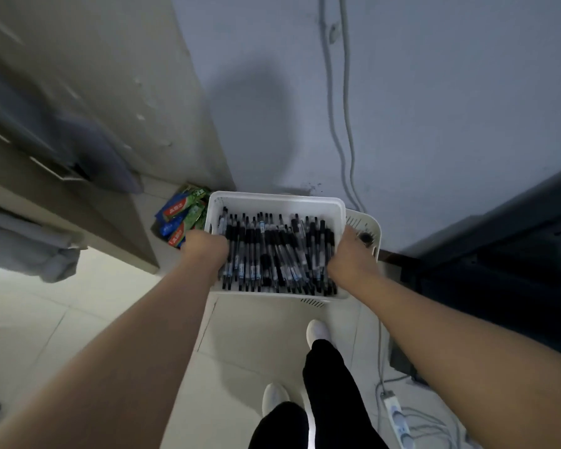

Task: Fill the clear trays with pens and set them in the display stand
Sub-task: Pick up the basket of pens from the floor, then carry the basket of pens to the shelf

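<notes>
Fetching stock; left hand and right hand, each grip curled on the white basket of pens; next, probably, carry it level to the clear trays, out of view.

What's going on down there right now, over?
Gripping white basket ends: left hand, right hand. Full of black pens; second basket beneath. Underfoot: power strip on floor, right.

Black trousers, white shoes

Green, blue and red packets heaped in the floor corner, against the wall. Grey cloth draped at left. Two cables down the blue-grey wall. White power strip on pale floor tiles, lower right.
</notes>
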